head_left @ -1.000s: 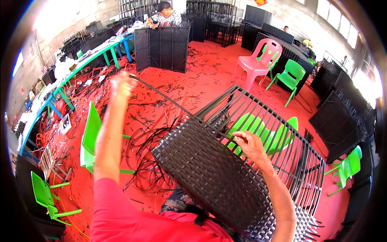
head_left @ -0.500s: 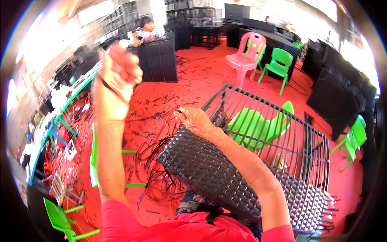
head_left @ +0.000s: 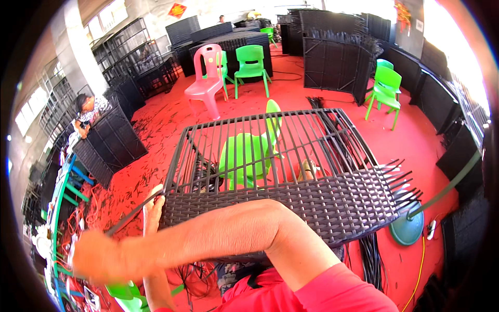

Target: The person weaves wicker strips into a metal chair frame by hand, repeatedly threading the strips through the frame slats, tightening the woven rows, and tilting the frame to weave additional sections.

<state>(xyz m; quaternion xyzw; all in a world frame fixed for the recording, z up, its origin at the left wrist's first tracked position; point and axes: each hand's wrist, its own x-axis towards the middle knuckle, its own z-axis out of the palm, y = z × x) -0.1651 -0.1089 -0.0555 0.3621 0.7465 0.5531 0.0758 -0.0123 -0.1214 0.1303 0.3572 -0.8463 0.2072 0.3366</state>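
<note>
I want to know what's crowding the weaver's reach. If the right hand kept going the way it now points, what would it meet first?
The blurred right hand points toward the person's left and slightly down. Probably first in line: the blue-and-green table edge and orange cords on the red floor, though blur leaves depth unclear.

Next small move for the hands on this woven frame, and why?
Probably draw the dark strand taut, then tuck it back into the weave. It runs loose from the panel's left edge toward the blurred right hand, which has crossed over; the left hand rests at that edge, and bare bars lie beyond.
</note>
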